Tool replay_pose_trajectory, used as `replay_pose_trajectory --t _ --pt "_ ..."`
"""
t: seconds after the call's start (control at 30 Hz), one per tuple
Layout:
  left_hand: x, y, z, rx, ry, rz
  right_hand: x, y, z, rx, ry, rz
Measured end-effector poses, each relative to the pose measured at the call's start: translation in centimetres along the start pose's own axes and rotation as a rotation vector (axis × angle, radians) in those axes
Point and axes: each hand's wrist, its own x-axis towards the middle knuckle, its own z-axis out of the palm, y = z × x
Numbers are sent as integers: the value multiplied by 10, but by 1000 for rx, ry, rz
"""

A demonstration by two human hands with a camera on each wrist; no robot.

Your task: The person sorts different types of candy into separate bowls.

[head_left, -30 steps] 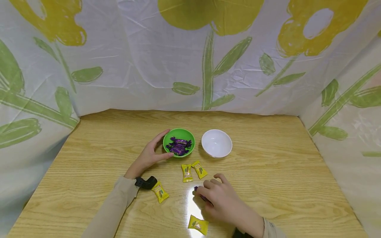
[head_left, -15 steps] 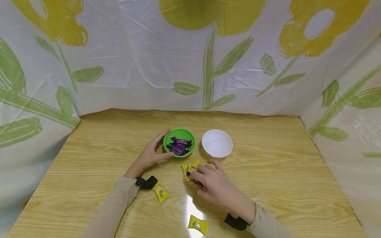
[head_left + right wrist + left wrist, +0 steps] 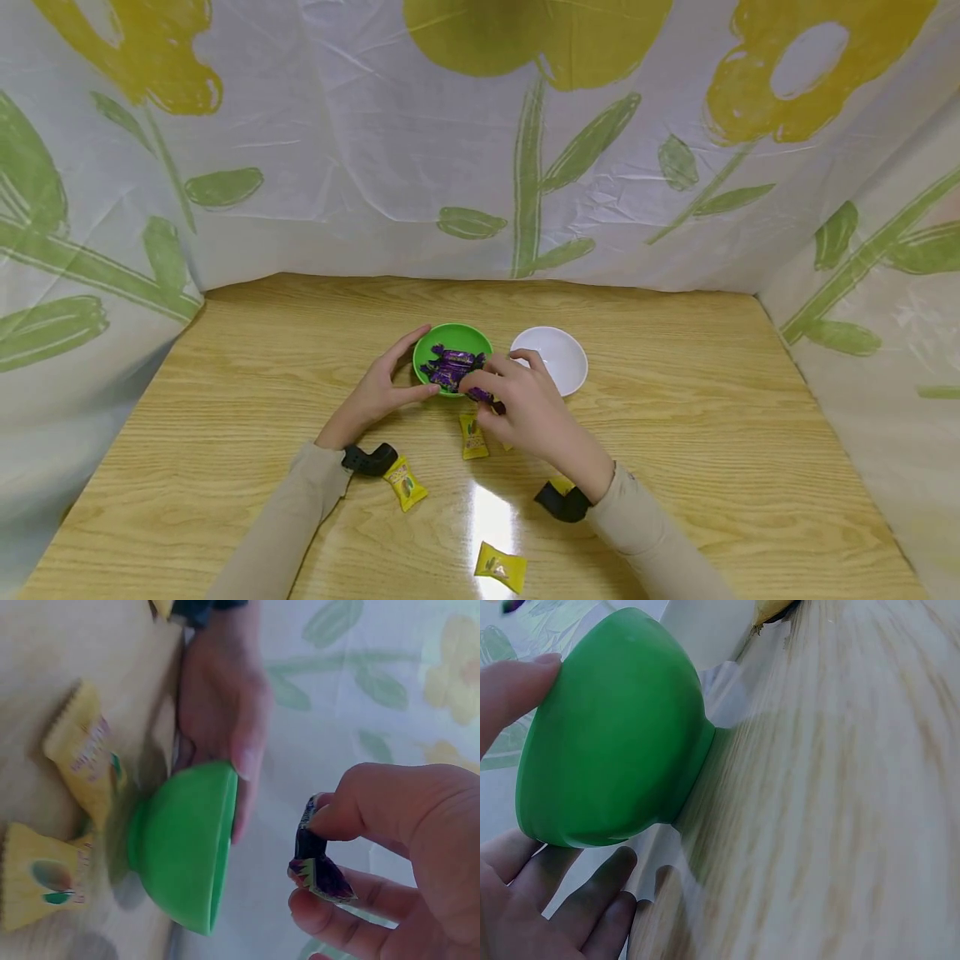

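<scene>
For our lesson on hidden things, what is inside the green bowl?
Purple candies lie in the green bowl. In the head view, the right hand and its pinched candy cover the bowl's near right part; anything there is hidden.

- Bowls: two are standing on one table (image 3: 675, 433); one green bowl (image 3: 459, 335), one white bowl (image 3: 564, 357).
- Yellow sweets (image 3: 406, 484): five are showing, two of them partly covered.
- Purple sweets (image 3: 457, 357): one is hanging between right-hand fingers; at least two are overlapping in the green bowl, exact number unclear.
- Hands: two are showing, left hand (image 3: 377, 388) and right hand (image 3: 527, 406).
- Black wristbands (image 3: 370, 460): two are showing.
- Sleeves (image 3: 281, 525): two are showing.
</scene>
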Motion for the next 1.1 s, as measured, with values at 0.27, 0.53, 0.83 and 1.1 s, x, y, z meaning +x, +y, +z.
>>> replay_pose_trajectory --t 0.27,0.53,0.83,1.1 --pt "0 1 0 -7 -3 -11 29 18 13 1 -14 42" --pt "0 1 0 3 -11 -9 45 32 34 -110 -154 94" --pt "-2 2 1 2 -6 -30 45 37 48 -172 -240 96" --pt "-1 1 0 -4 -7 -36 47 37 49 -162 -257 112"
